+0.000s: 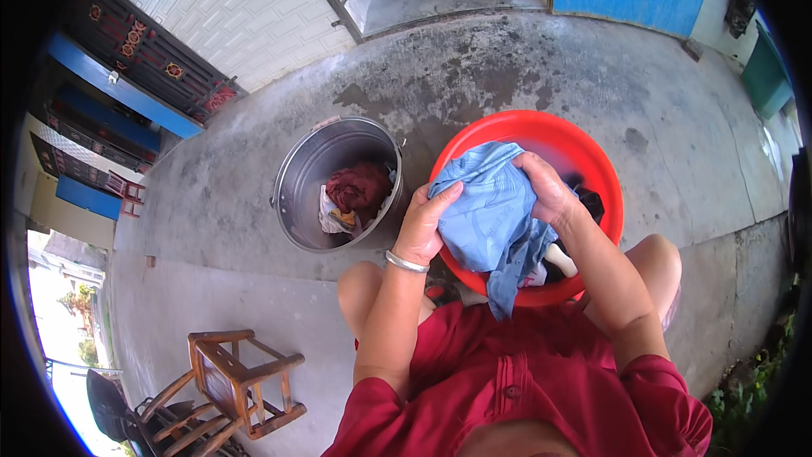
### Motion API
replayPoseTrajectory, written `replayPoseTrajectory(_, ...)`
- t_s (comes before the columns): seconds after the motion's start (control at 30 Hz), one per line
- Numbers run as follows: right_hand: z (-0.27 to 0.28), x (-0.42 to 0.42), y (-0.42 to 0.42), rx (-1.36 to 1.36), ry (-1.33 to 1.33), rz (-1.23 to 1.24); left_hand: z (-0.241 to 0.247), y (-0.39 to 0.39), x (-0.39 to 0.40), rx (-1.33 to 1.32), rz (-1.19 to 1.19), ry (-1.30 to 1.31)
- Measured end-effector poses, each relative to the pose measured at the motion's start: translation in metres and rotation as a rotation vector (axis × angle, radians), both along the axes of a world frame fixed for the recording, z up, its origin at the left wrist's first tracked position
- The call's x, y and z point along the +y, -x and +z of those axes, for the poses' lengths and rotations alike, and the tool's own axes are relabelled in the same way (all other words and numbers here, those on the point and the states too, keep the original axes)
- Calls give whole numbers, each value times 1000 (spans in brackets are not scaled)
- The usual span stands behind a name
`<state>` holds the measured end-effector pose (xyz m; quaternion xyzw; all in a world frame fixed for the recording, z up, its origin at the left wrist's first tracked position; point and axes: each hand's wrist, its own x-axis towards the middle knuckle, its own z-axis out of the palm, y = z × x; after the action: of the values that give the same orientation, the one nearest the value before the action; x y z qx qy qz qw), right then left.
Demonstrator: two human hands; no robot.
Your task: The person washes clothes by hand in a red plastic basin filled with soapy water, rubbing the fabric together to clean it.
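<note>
A light blue cloth garment (491, 209) is held up between my two hands, over a large red plastic basin (526, 122). My left hand (422, 225), with a silver bangle at its wrist, grips the garment's near left edge. My right hand (547, 187) grips its upper right part. The cloth hangs in folds, one end dangling over the basin's near rim. Dark clothes (591, 203) and a whitish item (561, 260) lie in the basin, partly hidden by the garment and my right arm.
A metal bucket (298, 203) left of the basin holds a dark red cloth (358, 187) and other fabrics. A wooden chair (238, 374) lies or stands at the lower left. Damp patches mark the concrete floor (482, 70). Plants (748, 393) grow at the lower right edge.
</note>
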<state>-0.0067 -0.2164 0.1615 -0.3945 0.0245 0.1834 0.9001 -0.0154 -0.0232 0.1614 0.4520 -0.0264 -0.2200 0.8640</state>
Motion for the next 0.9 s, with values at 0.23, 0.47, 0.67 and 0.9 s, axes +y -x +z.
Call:
replayPoseTrajectory(0.23, 5, 1, 0, -50, 19, -27, -1, 1, -3, 37, 46, 191)
replayPoseTrajectory(0.47, 11, 0, 1, -4, 38, -37, -4, 0, -2, 49, 37, 218)
replayPoseTrajectory(0.67, 0, -8, -5, -66, 21, 59, -7, -6, -4, -5, -49, -18)
replayPoseTrajectory(0.9, 6, -3, 0, -93, 68, 134, -33, -9, -13, -230, -309, -203)
